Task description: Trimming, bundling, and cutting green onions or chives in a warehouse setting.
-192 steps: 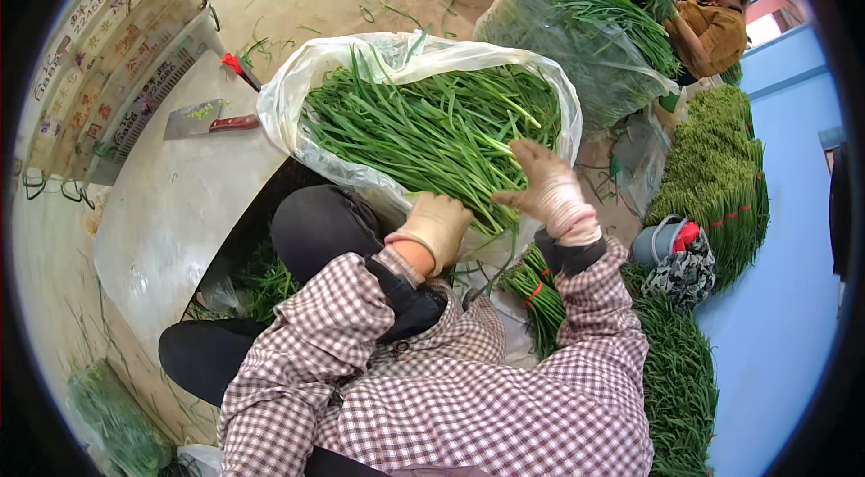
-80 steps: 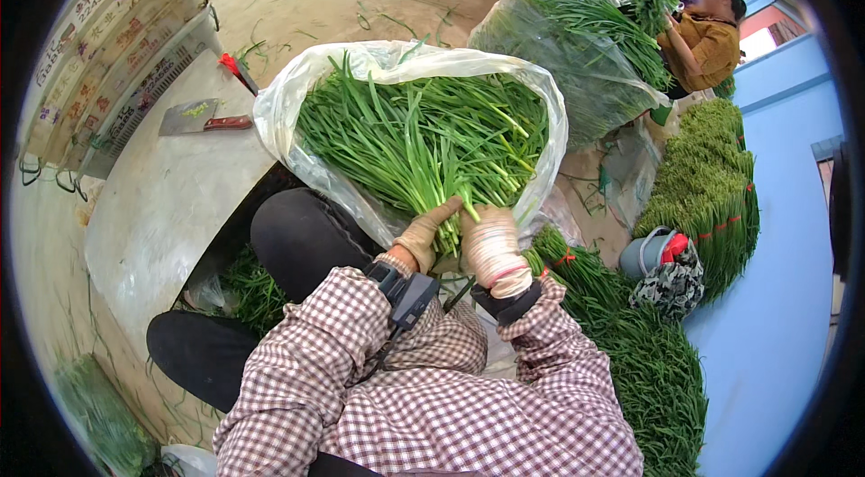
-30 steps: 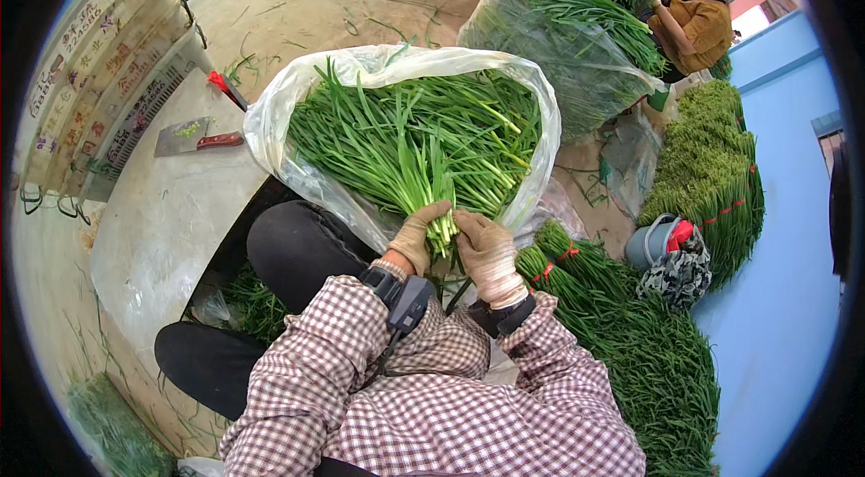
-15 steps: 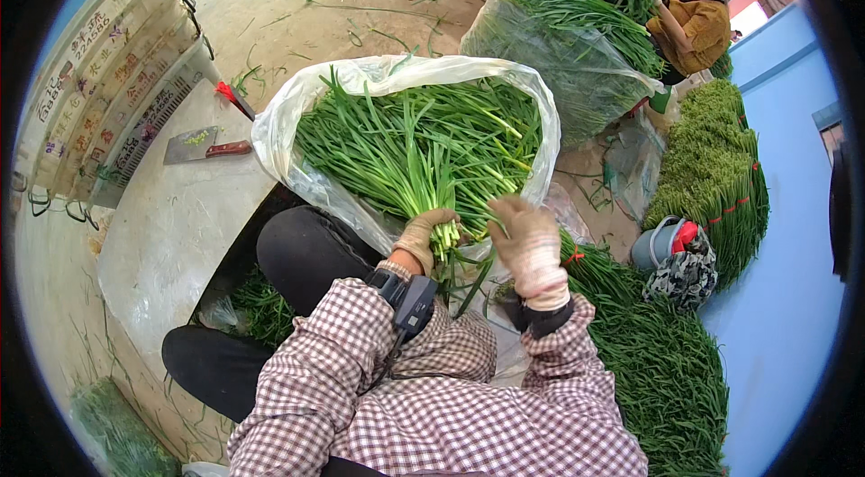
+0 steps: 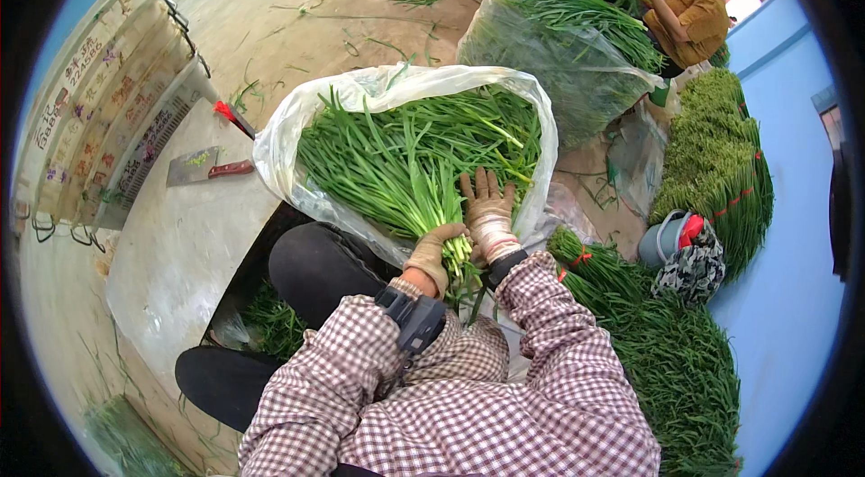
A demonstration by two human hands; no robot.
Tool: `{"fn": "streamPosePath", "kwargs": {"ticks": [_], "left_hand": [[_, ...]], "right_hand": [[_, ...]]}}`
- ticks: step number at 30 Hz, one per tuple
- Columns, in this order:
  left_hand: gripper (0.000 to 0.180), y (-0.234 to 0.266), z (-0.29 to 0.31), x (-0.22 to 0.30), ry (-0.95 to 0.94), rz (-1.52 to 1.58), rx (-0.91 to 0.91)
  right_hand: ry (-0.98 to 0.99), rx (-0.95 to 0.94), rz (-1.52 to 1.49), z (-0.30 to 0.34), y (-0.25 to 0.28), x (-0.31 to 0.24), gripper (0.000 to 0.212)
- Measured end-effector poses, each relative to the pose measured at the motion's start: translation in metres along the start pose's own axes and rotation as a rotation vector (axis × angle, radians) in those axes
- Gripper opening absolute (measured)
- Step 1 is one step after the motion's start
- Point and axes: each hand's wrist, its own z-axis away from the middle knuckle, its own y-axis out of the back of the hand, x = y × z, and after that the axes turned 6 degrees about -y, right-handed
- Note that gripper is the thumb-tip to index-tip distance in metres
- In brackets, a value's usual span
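A clear plastic bag [image 5: 297, 121] full of long green chive leaves [image 5: 410, 157] lies open in front of me. My gloved left hand [image 5: 437, 252] is closed around the stem ends of a bunch of these leaves [image 5: 423, 207] at the bag's near edge. Just to its right, my gloved right hand [image 5: 488, 211] rests flat on the leaves with its fingers spread, holding nothing. Both sleeves are checked.
A cleaver [image 5: 205, 169] lies on a grey slab [image 5: 180, 252] to my left. Tied green bundles [image 5: 667, 360] pile up at my right, beside a small grey bucket [image 5: 665, 238]. Another full bag [image 5: 559, 36] stands behind, with a seated person [image 5: 689, 13] past it.
My right hand, lifted off to the right half a second ago, has come back down flat onto the leaves beside my left hand. The left hand keeps its grip on the bunch.
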Motion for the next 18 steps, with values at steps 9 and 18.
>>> {"fn": "streamPosePath", "kwargs": {"ticks": [9, 18], "left_hand": [[0.047, -0.032, 0.229, 0.049, -0.019, -0.041, -0.202], [0.026, -0.025, 0.399, 0.154, -0.837, 0.017, -0.744]], "right_hand": [[-0.002, -0.080, -0.051, 0.015, 0.025, 0.016, 0.104], [-0.004, -0.055, -0.103, 0.016, 0.030, 0.004, 0.109]]}}
